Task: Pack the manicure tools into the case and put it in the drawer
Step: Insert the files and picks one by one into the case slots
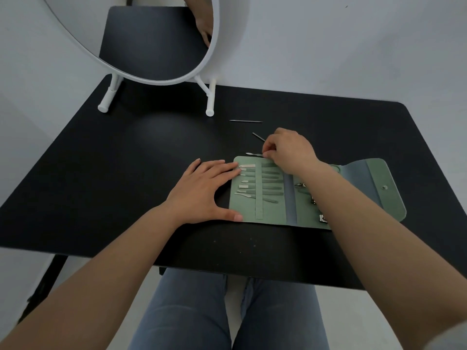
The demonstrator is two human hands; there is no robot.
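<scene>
Fingertips of the right hand [288,150] pinch the near end of a thin silver tool [254,154], whose flat tip points toward 9 o'clock just beyond the far edge of the open green case [353,193]. The grip looks closed on the handle, thumb against forefinger, though the contact itself is partly hidden by the knuckles. To seat it well, I judge the tool should be slid handle-first under the vertical elastic strap [259,193], parallel to the row of packed tools [252,184] and into the free slot at the top, kept low and level so it does not snag.

Left hand [206,190] lies flat and spread, empty, fingers pressing the case's 9 o'clock edge and thumb on its near corner, steadying it against the push.

Around, 2 more loose tools wait on the black table [101,173]: a dark pick [258,136] at 11 o'clock from the right hand, and a long needle-like tool [245,121] farther toward 12. Clippers [322,218] sit in the case's right panel, partly under the right forearm. A round mirror [161,41] on white legs stands at 11 o'clock, clear of the work. No drawer is in view.
</scene>
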